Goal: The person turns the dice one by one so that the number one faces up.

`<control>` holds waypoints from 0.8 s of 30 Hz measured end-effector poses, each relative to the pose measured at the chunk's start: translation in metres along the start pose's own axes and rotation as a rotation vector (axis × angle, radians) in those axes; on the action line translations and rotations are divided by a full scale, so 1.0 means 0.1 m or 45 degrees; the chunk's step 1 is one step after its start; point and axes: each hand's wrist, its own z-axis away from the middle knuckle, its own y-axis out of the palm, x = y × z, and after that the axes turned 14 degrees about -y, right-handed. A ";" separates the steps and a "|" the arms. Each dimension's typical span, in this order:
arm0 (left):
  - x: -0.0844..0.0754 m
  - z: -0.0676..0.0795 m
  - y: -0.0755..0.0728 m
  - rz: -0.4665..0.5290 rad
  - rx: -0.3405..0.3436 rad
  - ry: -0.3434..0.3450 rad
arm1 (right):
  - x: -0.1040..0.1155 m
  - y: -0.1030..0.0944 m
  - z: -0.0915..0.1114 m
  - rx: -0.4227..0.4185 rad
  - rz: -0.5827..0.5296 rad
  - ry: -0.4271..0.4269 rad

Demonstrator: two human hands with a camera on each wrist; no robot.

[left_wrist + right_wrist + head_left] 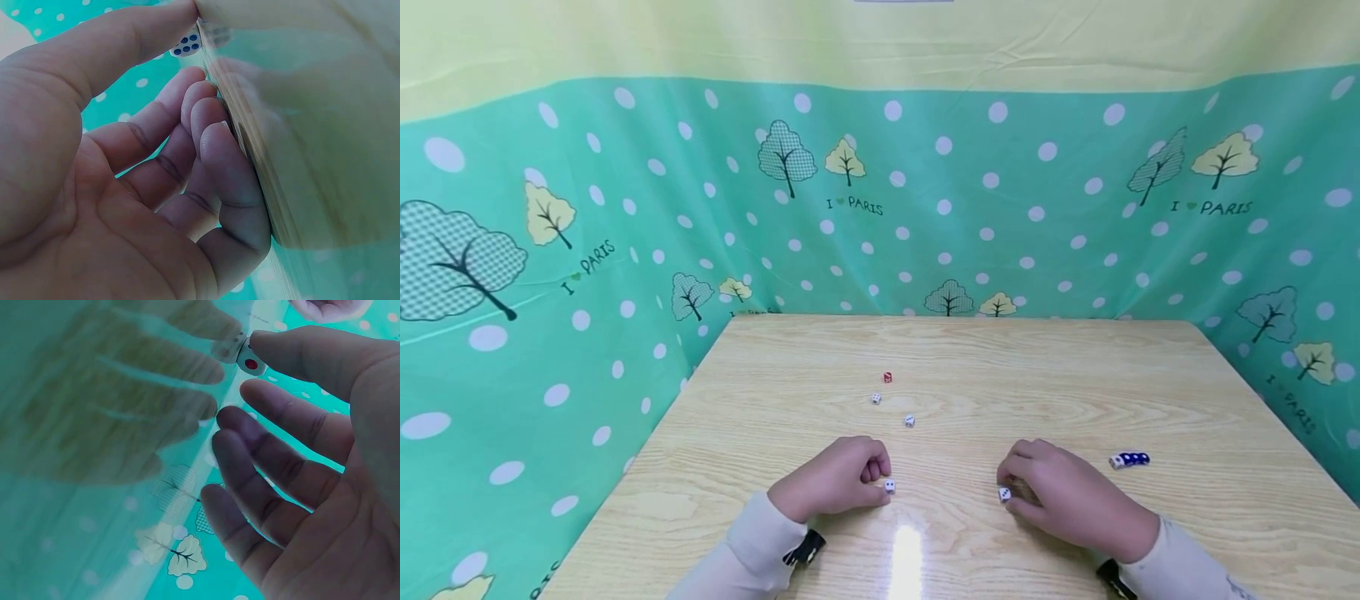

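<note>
In the head view my left hand rests on the table with its fingers bent, beside a white die. The left wrist view shows this die near the thumb tip, blue pips towards the camera, with a gap to the index finger. Opposite, my right hand is at another white die. That die lies right at the thumb tip in the right wrist view, a red pip showing, and the loosely bent index finger stops just short of it.
Farther back on the wooden table lie a red die and two white dice, one behind and one nearer. Right of my right hand is a row of blue dice with a white die at its left end. A green curtain surrounds the table.
</note>
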 end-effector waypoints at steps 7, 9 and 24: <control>0.01 -0.01 0.00 -0.007 -0.006 -0.002 | 0.05 -0.01 -0.06 0.002 -0.075 -0.024; 0.01 -0.01 -0.01 -0.007 -0.008 0.001 | 0.05 -0.01 -0.07 -0.004 -0.084 -0.044; 0.00 0.00 0.00 0.013 0.007 -0.004 | 0.04 0.01 -0.06 0.002 -0.054 -0.030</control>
